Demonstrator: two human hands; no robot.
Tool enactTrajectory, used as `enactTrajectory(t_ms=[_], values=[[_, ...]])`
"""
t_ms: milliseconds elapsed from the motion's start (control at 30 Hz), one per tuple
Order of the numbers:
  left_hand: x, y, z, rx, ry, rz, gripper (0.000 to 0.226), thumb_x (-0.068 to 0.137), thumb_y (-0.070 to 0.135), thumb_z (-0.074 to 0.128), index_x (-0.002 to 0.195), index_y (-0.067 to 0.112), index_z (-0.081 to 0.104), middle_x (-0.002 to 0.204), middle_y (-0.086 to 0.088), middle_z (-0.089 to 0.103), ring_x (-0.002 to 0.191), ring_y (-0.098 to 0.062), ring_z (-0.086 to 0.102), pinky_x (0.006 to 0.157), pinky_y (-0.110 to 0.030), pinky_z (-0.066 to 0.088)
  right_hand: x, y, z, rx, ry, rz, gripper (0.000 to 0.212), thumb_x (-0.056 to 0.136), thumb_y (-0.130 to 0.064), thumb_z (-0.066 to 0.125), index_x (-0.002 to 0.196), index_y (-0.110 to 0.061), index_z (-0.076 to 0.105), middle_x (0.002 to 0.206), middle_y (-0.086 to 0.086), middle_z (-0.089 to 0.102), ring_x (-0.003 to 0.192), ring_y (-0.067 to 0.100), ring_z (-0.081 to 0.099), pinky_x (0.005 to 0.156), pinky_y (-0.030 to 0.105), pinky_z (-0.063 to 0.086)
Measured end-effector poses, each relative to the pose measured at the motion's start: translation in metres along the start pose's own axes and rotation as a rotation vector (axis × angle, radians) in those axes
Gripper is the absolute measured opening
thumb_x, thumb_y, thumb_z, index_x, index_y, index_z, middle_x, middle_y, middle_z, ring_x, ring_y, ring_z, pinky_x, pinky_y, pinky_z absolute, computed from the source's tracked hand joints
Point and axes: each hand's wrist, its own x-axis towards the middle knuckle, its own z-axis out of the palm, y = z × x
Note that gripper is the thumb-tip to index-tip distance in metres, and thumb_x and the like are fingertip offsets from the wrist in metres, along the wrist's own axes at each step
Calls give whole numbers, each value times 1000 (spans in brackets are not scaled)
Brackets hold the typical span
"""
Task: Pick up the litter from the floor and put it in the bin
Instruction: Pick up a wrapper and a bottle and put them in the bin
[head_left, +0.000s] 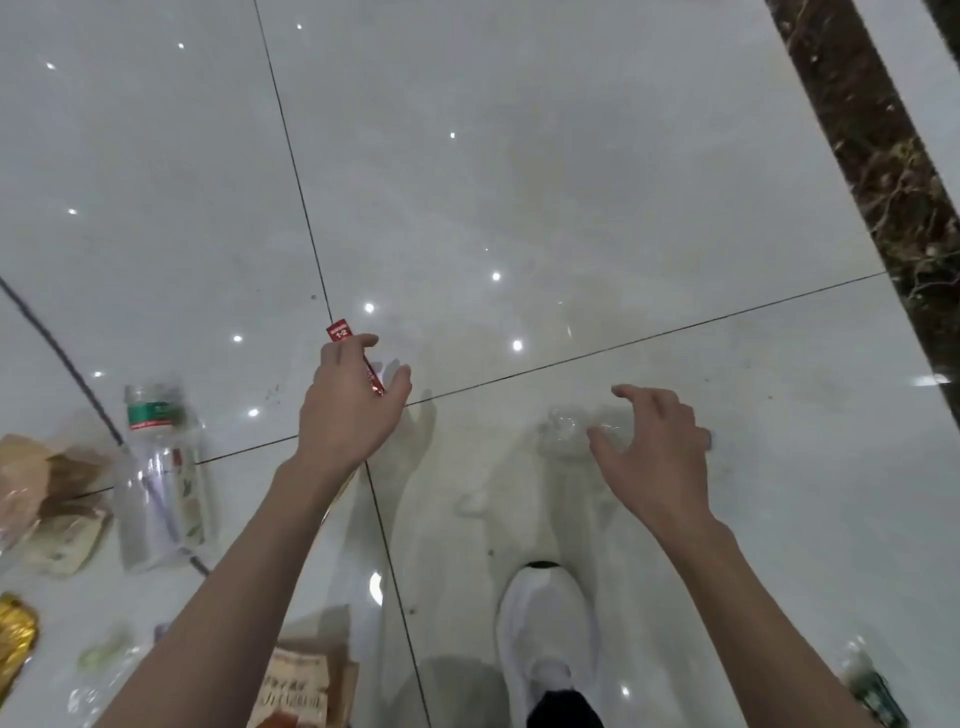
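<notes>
Litter (57, 483) is scattered on the floor (571, 182). Left hand (348, 410) pinches a red stick wrapper (340, 331), and right hand (654, 447) is spread loose over a crumpled clear plastic piece (561, 431). Clear bottle (156, 467) lies at 9 o'clock, gold wrapper (15, 639) at 8, white shoe (545, 618) at 6.

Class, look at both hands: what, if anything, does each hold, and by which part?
The left hand holds a red sachet by its middle, with the top end sticking out. The right hand holds nothing; its fingers are spread.
</notes>
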Motion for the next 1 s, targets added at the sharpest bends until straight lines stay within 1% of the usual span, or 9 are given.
enactTrajectory(t_ms=[67, 167, 233, 333, 467, 633, 800, 900, 1000], values=[[13, -9, 20, 77, 14, -37, 58, 89, 48, 58, 137, 19, 44, 137, -10, 43, 114, -30, 55, 88, -40, 44, 14, 8, 17, -11, -26, -15, 54, 83, -36, 70, 134, -24, 55, 132, 5, 52, 121, 30, 47, 102, 41, 33], [24, -19, 39, 172, 56, -107, 65, 86, 44, 63, 135, 8, 42, 128, -18, 43, 108, -40, 52, 86, -44, 45, 26, 13, 31, -10, -59, -27, 60, 78, -36, 67, 135, -30, 52, 137, 0, 49, 126, 27, 43, 108, 43, 32], [28, -21, 48, 199, 104, -162, 67, 85, 43, 64, 135, 4, 40, 123, -20, 43, 106, -41, 49, 86, -45, 43, 30, 18, 40, -133, -86, -91, 66, 74, -34, 67, 138, -30, 49, 137, 2, 51, 128, 28, 44, 109, 44, 30], [32, -23, 53, 216, 156, -183, 64, 86, 35, 62, 135, 1, 38, 123, -22, 43, 106, -40, 47, 87, -45, 41, 27, 24, 50, -220, -131, -82, 70, 74, -32, 67, 141, -28, 46, 136, 4, 54, 126, 30, 46, 108, 43, 29], [36, -21, 54, 188, 169, -207, 56, 89, 21, 59, 136, -1, 37, 125, -22, 44, 109, -39, 47, 86, -43, 42, 21, 25, 59, -237, -114, -54, 68, 74, -26, 68, 139, -26, 49, 128, 8, 57, 116, 35, 52, 101, 44, 33], [36, -21, 52, 89, 154, -229, 54, 85, 6, 57, 136, 1, 39, 128, -20, 49, 113, -38, 49, 93, -45, 44, 19, 10, 59, -175, -83, -28, 67, 79, -29, 68, 142, -23, 47, 122, 10, 60, 114, 36, 53, 98, 43, 34], [30, -19, 49, 154, 110, -148, 30, 89, 16, 53, 118, 10, 57, 115, -11, 55, 96, -33, 56, 88, -41, 38, 20, -10, 45, -80, -50, -43, 65, 81, -36, 65, 142, -28, 44, 123, 4, 59, 115, 30, 52, 102, 40, 31], [17, -9, 27, 93, 139, -64, 22, 92, 20, 51, 109, 9, 58, 104, -8, 56, 85, -29, 54, 84, -42, 42, 13, -24, 16, 0, -13, -47, 66, 83, -38, 68, 143, -26, 44, 122, 6, 60, 114, 31, 53, 100, 42, 33], [-12, 9, -10, 28, 127, -13, 13, 94, 22, 49, 100, 12, 54, 88, -3, 60, 84, -29, 57, 81, -44, 46, -8, -39, -28, 73, 1, -35, 66, 83, -39, 69, 142, -25, 44, 121, 6, 60, 113, 32, 53, 99, 44, 37]])
